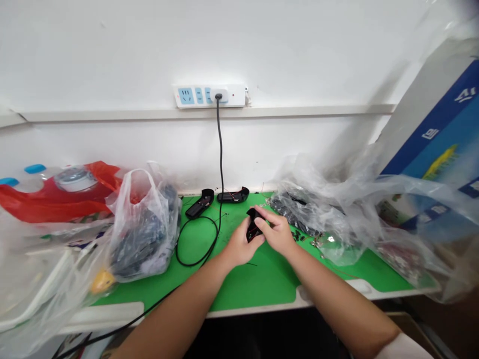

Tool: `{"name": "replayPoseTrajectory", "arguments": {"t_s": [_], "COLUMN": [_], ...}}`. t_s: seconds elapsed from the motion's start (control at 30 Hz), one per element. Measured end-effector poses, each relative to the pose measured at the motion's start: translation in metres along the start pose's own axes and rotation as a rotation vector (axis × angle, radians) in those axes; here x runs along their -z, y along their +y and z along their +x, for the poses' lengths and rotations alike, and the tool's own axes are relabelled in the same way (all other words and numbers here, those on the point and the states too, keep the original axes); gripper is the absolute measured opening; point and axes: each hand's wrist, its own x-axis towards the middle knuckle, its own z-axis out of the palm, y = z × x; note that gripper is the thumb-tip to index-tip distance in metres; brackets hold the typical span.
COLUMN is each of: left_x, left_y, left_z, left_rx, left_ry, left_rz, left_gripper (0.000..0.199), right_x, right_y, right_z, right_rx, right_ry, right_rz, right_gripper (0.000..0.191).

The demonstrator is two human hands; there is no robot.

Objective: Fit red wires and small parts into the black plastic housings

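Observation:
A small black plastic housing (253, 227) is held between both hands above the green mat (258, 284). My left hand (241, 245) wraps its left and lower side, with the thumb on the near edge. My right hand (275, 228) grips it from the right, thumb pressed on its inner face and fingers at the top. Two similar black housings with thin red wires lie near the wall, one tilted (200, 204) left of the power cord and one (234, 195) lying flat beside it. Details inside the held housing are too dark to make out.
A black cord (220, 149) drops from a white power strip (237, 94) and coils on the mat. Clear bags with dark parts stand left (138, 244) and right (337, 234). Small loose pieces (297, 236) lie right of my hands. A blue box (441, 134) leans at right.

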Motion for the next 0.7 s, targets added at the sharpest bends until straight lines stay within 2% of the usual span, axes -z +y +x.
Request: {"name": "replayPoseTrajectory", "arguments": {"t_s": [0.1, 0.23, 0.33, 0.4, 0.43, 0.5, 0.57, 0.6, 0.63, 0.7], "left_x": [-0.004, -0.003, -0.006, -0.013, -0.017, -0.024, -0.023, -0.017, -0.008, 0.024], "left_y": [0.003, 0.003, 0.012, 0.027, 0.036, 0.052, 0.057, 0.054, 0.048, 0.028], "left_z": [-0.003, -0.003, -0.010, -0.024, -0.034, -0.062, -0.100, -0.121, -0.143, -0.191], "left_rx": [-0.023, -0.026, -0.012, -0.075, -0.138, -0.288, -0.388, -0.401, -0.390, -0.304], "left_ry": [0.038, 0.070, 0.093, 0.013, -0.083, -0.355, -0.565, -0.603, -0.582, -0.432], "left_rz": [0.024, 0.128, 0.363, 0.559, 0.646, 0.775, 0.846, 0.878, 0.903, 0.920], "left_gripper": [0.055, 0.049, 0.050, 0.055, 0.058, 0.060, 0.047, 0.037, 0.031, 0.034], "right_x": [0.001, 0.006, 0.011, 0.013, 0.013, 0.010, 0.004, 0.001, -0.003, -0.010], "right_y": [-0.002, 0.010, 0.027, 0.035, 0.038, 0.039, 0.039, 0.040, 0.041, 0.045], "right_z": [0.002, 0.009, 0.015, 0.019, 0.021, 0.028, 0.039, 0.047, 0.056, 0.074], "right_rx": [0.006, -0.128, -0.197, -0.164, -0.131, -0.050, 0.037, 0.073, 0.097, 0.111], "right_ry": [-0.024, -0.019, 0.038, 0.016, -0.018, -0.100, -0.171, -0.214, -0.258, -0.350], "right_rz": [0.031, 0.183, 0.205, 0.083, 0.010, -0.135, -0.295, -0.387, -0.478, -0.621], "right_gripper": [0.033, 0.037, 0.047, 0.047, 0.046, 0.048, 0.050, 0.051, 0.051, 0.054]}}
